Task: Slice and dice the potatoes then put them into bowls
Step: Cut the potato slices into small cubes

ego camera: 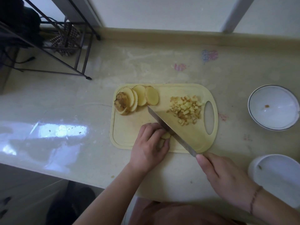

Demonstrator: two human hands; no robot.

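On board: left hand (150, 142) pinches potato piece (166, 136), steadying it for cutting.
Right hand (225, 174): grips knife (172, 130), blade angled beside the fingers.
Diced pile (185, 109): pushed aside, awaiting bowls (259, 117).

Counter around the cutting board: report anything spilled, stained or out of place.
Pink and blue scribble-like marks stain the counter beyond the cutting board. The far bowl holds one brownish speck; no potato has spilled off the board.

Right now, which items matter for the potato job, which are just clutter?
Job: cutting board, knife, potato slices, diced pile, piece under left hand, right hand, two bowls.
Clutter: metal rack, counter scribbles.
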